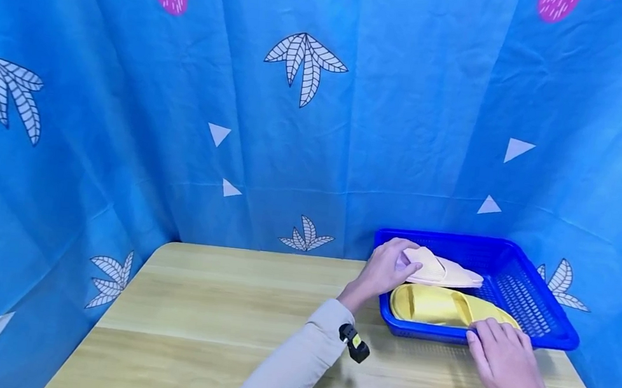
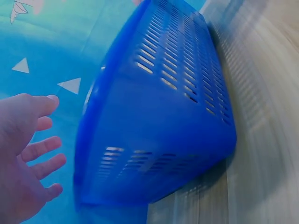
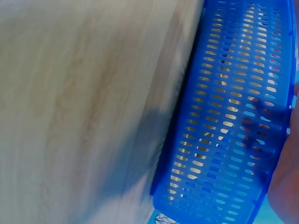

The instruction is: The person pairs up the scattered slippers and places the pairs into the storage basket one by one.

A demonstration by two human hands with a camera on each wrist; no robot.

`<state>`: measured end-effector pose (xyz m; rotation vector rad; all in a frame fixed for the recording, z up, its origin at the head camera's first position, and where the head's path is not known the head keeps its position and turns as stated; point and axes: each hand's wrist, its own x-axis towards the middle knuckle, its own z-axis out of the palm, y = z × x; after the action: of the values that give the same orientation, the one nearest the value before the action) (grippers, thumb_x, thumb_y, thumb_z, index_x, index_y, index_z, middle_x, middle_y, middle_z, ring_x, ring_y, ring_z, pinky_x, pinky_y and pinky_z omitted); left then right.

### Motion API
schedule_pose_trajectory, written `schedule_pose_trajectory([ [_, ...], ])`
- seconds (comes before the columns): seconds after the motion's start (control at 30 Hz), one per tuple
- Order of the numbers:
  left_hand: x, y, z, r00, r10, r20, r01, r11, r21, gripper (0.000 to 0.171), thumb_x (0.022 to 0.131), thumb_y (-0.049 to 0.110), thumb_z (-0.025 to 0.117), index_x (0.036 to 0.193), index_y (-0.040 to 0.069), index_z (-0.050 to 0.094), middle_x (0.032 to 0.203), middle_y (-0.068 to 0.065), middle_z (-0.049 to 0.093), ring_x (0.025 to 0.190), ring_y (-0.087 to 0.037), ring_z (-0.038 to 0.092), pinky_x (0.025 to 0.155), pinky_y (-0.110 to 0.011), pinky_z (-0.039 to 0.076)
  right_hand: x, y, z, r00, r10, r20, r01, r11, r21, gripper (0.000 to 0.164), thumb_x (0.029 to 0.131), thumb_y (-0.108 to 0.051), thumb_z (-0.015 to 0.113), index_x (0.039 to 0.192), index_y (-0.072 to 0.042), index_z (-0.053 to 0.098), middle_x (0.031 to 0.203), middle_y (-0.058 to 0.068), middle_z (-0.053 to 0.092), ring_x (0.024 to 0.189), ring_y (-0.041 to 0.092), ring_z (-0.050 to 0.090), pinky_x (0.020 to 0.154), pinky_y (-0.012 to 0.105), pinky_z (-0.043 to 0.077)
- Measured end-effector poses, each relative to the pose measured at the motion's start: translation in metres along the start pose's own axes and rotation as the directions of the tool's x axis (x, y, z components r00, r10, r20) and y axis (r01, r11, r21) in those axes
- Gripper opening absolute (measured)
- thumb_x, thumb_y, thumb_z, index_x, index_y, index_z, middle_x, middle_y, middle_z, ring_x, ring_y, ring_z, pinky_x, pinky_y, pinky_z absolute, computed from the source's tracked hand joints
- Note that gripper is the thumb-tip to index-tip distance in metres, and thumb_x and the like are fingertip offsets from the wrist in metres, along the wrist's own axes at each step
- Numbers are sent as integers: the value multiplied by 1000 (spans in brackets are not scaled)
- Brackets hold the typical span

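Note:
A pale pink slipper [image 1: 454, 274] and a yellow slipper [image 1: 436, 304] lie side by side in a blue plastic basket [image 1: 556, 318]. My left hand [image 1: 386, 266] reaches over the basket's left rim to the near end of the pink slipper. In the left wrist view the thumb and fingers of the left hand [image 2: 23, 154] are spread apart, with nothing seen between them. My right hand [image 1: 510, 367] grips the basket's front rim by the toe of the yellow slipper, its thumb on the outer side. Only part of the right hand [image 3: 285, 172] shows in the right wrist view.
The basket has slotted walls and stands at the back right of a light wooden table [image 1: 205, 310]. A blue patterned curtain [image 1: 410, 135] hangs behind and along both sides. A black strap with a small device [image 1: 354, 343] sits on the left sleeve.

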<state>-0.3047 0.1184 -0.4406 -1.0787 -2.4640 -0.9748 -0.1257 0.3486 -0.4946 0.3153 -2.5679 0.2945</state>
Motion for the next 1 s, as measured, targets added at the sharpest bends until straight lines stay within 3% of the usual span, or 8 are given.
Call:
schedule_pose_trajectory([
  [0.23, -6, 5, -7, 999, 18, -34, -17, 1000, 10, 37, 99, 33, 68, 130, 14, 68, 135, -1, 65, 127, -15, 58, 106, -30, 44, 0, 12, -7, 999, 33, 13, -32, 999, -15, 14, 104, -22, 55, 105, -12, 64, 104, 11, 64, 104, 40, 55, 85, 59, 35],
  [0.57, -32, 1, -24, 999, -25, -38, 27, 998, 53, 41, 101, 37, 66, 137, 18, 64, 144, 0, 59, 137, -17, 51, 112, -41, 40, -1, 16, -10, 999, 45, 19, -46, 999, 25, 15, 104, -21, 55, 109, -12, 66, 107, 11, 65, 106, 41, 55, 86, 61, 34],
  [0.83, -57, -1, -36, 999, -23, -25, 25, 997, 70, 45, 104, 43, 59, 142, 19, 60, 148, 2, 55, 139, -16, 48, 114, -43, 38, -2, 10, -16, 993, 37, -110, -23, 992, 125, 19, 99, -15, 63, 115, -8, 68, 114, 14, 64, 112, 43, 55, 84, 62, 36],
  [1.0, -71, -5, -44, 999, 0, -53, 5, 996, 90, 43, 103, 40, 61, 140, 18, 62, 146, 0, 57, 137, -18, 51, 113, -45, 38, 6, 4, -15, 988, 10, -152, 15, 987, 162, 28, 98, -12, 62, 125, -5, 65, 126, 19, 62, 117, 46, 52, 91, 65, 35],
])
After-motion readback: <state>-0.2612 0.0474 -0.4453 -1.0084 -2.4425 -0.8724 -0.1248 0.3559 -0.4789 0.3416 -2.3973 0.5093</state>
